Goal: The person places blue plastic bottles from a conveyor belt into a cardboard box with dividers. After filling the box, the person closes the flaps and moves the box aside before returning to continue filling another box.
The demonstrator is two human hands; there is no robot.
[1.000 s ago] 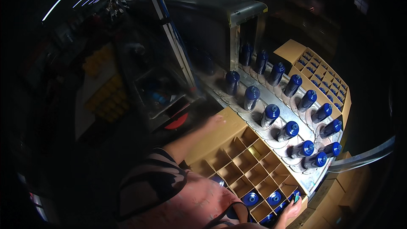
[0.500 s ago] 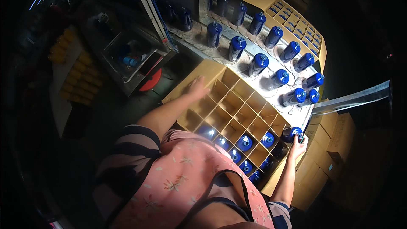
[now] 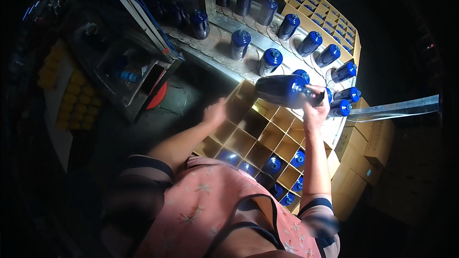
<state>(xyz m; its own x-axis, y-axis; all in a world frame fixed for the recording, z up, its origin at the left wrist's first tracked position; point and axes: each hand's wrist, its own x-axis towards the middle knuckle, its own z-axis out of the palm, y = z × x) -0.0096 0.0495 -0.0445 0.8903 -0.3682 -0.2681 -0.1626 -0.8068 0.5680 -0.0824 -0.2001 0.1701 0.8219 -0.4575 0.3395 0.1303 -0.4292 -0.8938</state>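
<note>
My right hand (image 3: 315, 110) grips a dark blue glass bottle (image 3: 279, 90) by its neck. The bottle lies almost level in the air, its base pointing left, over the far edge of a divided cardboard carton (image 3: 330, 165). My left hand (image 3: 215, 112) is at the carton's far left side, its fingers curled against the cardboard; their tips are partly hidden. Several blue bottles (image 3: 272, 164) stand in the carton's nearer cells, while the far cells hold none that I can see.
Beyond the carton, rows of upright blue bottles (image 3: 240, 44) stand on a metal conveyor (image 3: 217, 43). A second, filled carton (image 3: 354, 50) is at the back right. Stacked boxes (image 3: 351, 162) and a clear strip (image 3: 392, 109) are to the right; a red stool (image 3: 157, 96) is left.
My right hand has carried the bottle from the carton's right side up and left, over its far edge. My left hand has shifted slightly left and down, its fingers less spread.
</note>
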